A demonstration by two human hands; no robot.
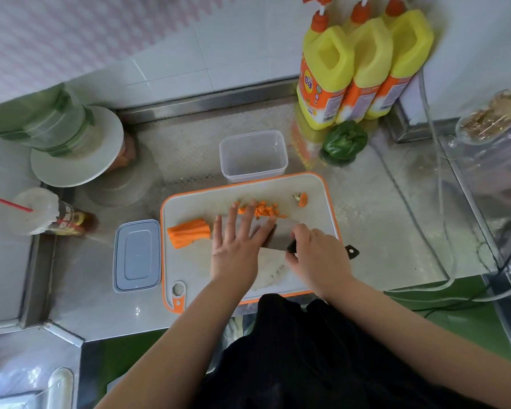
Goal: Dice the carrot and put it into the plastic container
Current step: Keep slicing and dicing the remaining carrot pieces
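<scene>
The step in hand looked like gathering the diced carrot (261,210) onto the flat of the knife (273,234) so it could be carried to the plastic container (253,156), which stood open and without carrot in it, just beyond the far edge of the cutting board (189,199). To do this well, the blade wanted to be kept low and nearly flat against the board, its edge slid under the pile, while the free hand swept the pieces toward it and held them as a wall so none scattered; the lift ought to be level and short, since the container was near. The uncut bundle of carrot sticks (189,233) lay at the left of the board, apart from the pile, and needed dicing yet, so the task seemed about halfway along. The left hand (236,246) was spread wide, fingers straight and fanned, palm down, fingertips reaching the near side of the dice; it held nothing. The right hand (316,255) was curled round the knife's black handle, knuckles up, wrist low over the board's right side, with the blade pointing left under the left hand. Both forearms came in from the bottom of the view, converging over the board. A carrot end (303,199) lay apart near the far right corner.
</scene>
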